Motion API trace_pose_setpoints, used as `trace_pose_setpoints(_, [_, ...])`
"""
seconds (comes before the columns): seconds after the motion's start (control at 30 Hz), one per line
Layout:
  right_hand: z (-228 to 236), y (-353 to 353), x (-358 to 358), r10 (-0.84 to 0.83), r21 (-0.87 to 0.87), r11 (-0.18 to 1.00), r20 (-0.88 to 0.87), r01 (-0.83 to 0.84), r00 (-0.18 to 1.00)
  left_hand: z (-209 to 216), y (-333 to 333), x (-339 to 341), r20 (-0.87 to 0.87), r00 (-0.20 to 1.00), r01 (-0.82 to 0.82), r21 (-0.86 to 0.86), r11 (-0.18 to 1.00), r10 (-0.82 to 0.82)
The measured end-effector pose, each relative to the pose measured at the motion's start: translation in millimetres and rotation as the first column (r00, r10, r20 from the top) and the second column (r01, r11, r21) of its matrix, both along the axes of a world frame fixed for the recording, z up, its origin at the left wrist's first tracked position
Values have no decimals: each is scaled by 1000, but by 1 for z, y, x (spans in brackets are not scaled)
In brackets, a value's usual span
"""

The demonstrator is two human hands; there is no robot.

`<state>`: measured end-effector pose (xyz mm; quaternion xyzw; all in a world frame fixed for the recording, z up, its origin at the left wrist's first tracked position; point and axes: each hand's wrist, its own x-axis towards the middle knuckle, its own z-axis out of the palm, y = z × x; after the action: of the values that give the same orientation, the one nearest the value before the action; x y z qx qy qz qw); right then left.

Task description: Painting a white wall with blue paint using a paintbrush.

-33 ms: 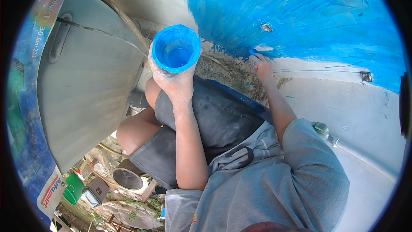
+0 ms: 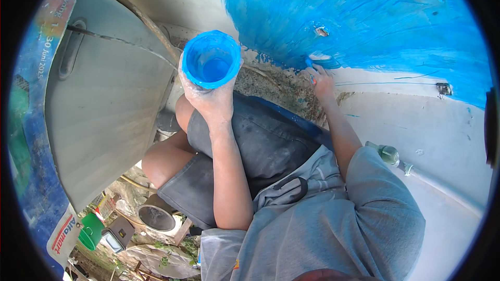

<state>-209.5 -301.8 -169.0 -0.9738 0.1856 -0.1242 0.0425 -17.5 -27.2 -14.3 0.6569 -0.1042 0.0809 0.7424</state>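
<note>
Blue paint: it covers the upper part of the curved blue-painted wall (image 2: 375,15). The lower white unpainted band (image 2: 416,125) is bare apart from a few thin blue streaks.
Head view, left hand: the left hand (image 2: 212,100) is raised in front of the chest and wraps its fingers around the base of a blue plastic cup smeared with paint (image 2: 211,60).
Cup: it stands upright in that grip with its mouth facing up and a pool of blue liquid showing inside. Holding it level probably keeps the paint from spilling, and it sits near the other hand's working spot.
Head view, right hand: the right hand (image 2: 323,84) reaches out to the wall with its fingers closed on a small blue-tipped brush (image 2: 311,66).
Brush: its tip rests just where the blue meets the white, so the arm is stretched out, probably to reach that boundary.
Body: the person crouches in dark grey shorts (image 2: 260,145) and a light grey shirt (image 2: 338,218), with the knees drawn up between the arms.
Surroundings: a large grey curved metal panel (image 2: 104,104) stands to the left and a green bucket (image 2: 91,231) lies among clutter low down. A small metal fitting on a tube (image 2: 388,153) is by the right elbow.
Against the earlier frame: I see no difference, with the cup, the brush and both arms in the same places.
</note>
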Motion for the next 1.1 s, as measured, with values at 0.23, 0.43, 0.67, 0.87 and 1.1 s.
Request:
trace_pose_setpoints(0.23, [83,10,-52,-59,-134,984,362,114,930,-2,-6,6,115,992,-55,77,996,46])
trace_pose_setpoints(0.43, [23,21,-40,81,54,995,91,-86,993,-2,1,3,113,992,-57,91,994,47])
trace_pose_setpoints(0.67, [2,-13,-17,64,58,996,-30,-62,997,-2,3,-2,96,995,3,39,999,-7])
trace_pose_setpoints(0.87, [90,3,-45,54,-142,990,234,-21,971,-5,0,3,100,995,-16,42,999,12])
trace_pose_setpoints(1.1, [86,13,-46,177,-210,970,273,-121,946,0,-4,1,80,997,-13,124,992,3])
